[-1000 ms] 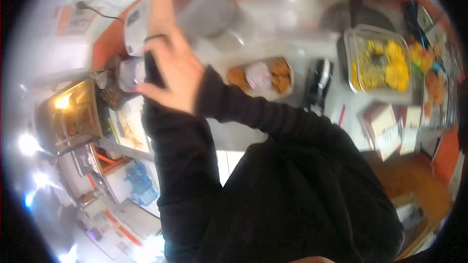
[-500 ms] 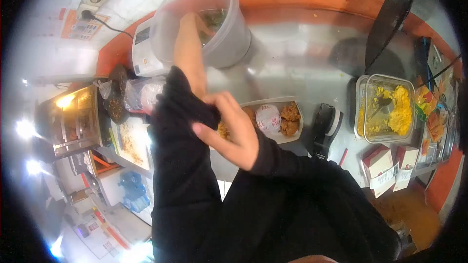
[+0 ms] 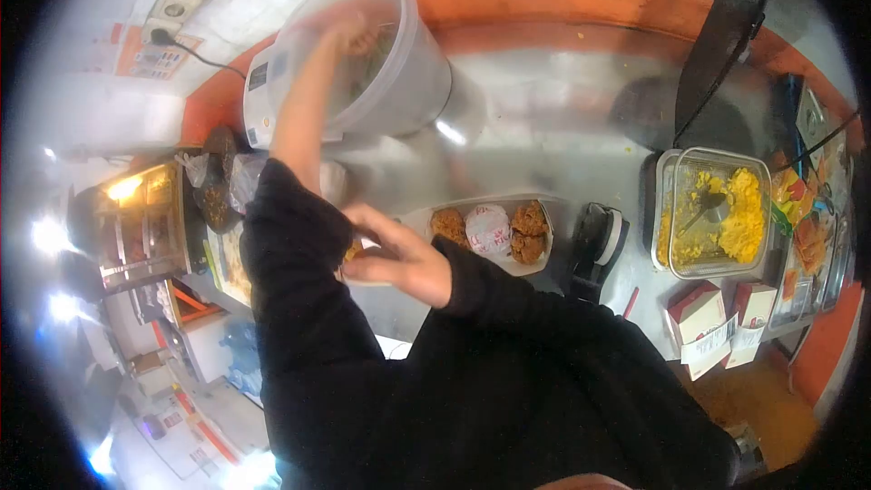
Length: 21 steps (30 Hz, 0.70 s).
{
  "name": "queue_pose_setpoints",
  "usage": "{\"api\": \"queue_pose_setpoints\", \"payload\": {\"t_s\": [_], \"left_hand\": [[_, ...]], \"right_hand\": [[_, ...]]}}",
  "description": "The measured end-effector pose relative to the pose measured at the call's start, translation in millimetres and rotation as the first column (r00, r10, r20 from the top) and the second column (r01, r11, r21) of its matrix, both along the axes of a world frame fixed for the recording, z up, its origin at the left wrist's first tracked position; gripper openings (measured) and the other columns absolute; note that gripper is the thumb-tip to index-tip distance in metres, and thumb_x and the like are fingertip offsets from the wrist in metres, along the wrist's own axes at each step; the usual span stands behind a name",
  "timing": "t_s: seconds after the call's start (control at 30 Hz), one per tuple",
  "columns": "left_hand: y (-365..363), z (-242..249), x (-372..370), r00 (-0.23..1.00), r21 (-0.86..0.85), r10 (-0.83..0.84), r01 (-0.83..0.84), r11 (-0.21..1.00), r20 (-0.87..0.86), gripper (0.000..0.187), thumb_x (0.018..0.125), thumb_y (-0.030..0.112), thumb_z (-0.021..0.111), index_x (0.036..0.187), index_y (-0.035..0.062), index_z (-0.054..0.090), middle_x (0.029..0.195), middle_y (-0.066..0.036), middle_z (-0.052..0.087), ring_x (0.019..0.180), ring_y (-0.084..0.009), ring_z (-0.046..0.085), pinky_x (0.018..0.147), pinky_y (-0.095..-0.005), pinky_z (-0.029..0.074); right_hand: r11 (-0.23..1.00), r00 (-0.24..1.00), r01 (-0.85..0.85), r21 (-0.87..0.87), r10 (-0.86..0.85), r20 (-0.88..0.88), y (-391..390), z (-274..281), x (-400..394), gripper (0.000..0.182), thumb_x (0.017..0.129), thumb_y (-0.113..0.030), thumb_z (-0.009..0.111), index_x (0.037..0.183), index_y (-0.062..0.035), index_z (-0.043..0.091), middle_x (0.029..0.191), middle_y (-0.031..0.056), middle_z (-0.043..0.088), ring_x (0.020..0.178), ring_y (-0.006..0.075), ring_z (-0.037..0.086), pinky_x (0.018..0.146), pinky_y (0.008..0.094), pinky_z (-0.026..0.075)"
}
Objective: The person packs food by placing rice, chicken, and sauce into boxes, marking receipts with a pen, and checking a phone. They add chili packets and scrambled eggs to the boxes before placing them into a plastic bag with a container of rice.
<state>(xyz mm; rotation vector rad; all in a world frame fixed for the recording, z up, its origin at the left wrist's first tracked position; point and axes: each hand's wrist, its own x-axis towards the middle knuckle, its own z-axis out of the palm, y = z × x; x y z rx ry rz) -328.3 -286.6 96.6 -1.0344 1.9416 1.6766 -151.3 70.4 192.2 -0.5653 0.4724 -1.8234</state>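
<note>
My left hand (image 3: 357, 38) is raised inside the mouth of a large translucent plastic tub (image 3: 413, 95). Its fingers look curled, though blur hides what they hold. Greenish contents (image 3: 385, 47) show faintly beside it. My right hand (image 3: 399, 259) pinches the black sleeve (image 3: 295, 227) of my left forearm between thumb and fingers. Just right of that hand lies an open paper box (image 3: 549, 254) with fried chicken pieces (image 3: 528, 229) and a round printed-paper packet (image 3: 488, 229). More orange-brown food shows partly behind my right hand.
A white scale-like device (image 3: 260, 113) stands by the tub. Rightward are a black stapler-like device (image 3: 599, 245), a wire basket (image 3: 673, 254) of yellow food with a scoop (image 3: 712, 209), and folded cartons (image 3: 699, 313). A dark panel (image 3: 726, 45) overhangs the back right.
My left hand has risen from deep in the tub, up and leftward. The tub has tilted and shifted slightly left. My right hand has moved left and down with the sleeve.
</note>
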Motion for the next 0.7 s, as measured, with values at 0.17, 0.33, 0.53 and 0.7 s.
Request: {"api": "queue_pose_setpoints", "payload": {"t_s": [0.17,0.33,0.53,0.7], "left_hand": [[27.6,85.0,22.6,0.909,-0.079,0.262,-0.302,0.95,-0.324,0.021,0.072,0.025,0.062,0.085,0.0105,0.053,0.062,0.003,0.041,0.045,-0.0061,0.029,0.039,-0.0198,0.026],[-6.0,48.5,47.4,0.958,-0.619,-0.245,0.103,0.779,-0.15,0.032,0.072,0.036,0.059,0.09,0.0098,0.056,0.077,-0.003,0.053,0.055,-0.011,0.044,0.049,-0.0251,0.036],[91.3,71.0,76.1,0.778,-0.509,-0.464,0.628,0.59,0.423,0.045,0.071,0.034,0.057,0.107,0.0083,0.052,0.104,-0.011,0.054,0.098,-0.021,0.05,0.08,-0.0368,0.04],[54.8,-23.0,57.3,0.756,-0.204,-0.464,0.599,0.774,0.461,0.041,0.067,0.03,0.061,0.099,0.0064,0.054,0.094,-0.011,0.055,0.087,-0.0219,0.052,0.072,-0.0376,0.041]], "right_hand": [[0.988,0.929,0.156,0.002,-0.146,-0.34,-21.9,5.5,24.8,0.047,0.074,-0.028,0.058,0.108,-0.0034,0.038,0.103,0.0073,0.041,0.097,0.0163,0.042,0.085,0.0298,0.032],[0.998,0.985,0.004,-0.058,-0.014,-0.173,-25.1,13.6,53.8,0.047,0.073,-0.02,0.061,0.11,-0.0029,0.037,0.104,0.009,0.039,0.1,0.0184,0.04,0.085,0.031,0.034],[0.989,0.973,-0.144,-0.018,0.139,-0.185,29.9,21.6,48.8,0.057,0.075,0.001,0.05,0.125,-0.0044,0.024,0.118,0.008,0.031,0.109,0.019,0.034,0.088,0.0305,0.03],[0.94,0.885,-0.245,0.238,0.317,-0.341,112.7,2.9,20.8,0.039,0.08,-0.008,0.049,0.117,-0.0011,0.039,0.113,0.013,0.046,0.106,0.0198,0.043,0.089,0.031,0.033]]}}
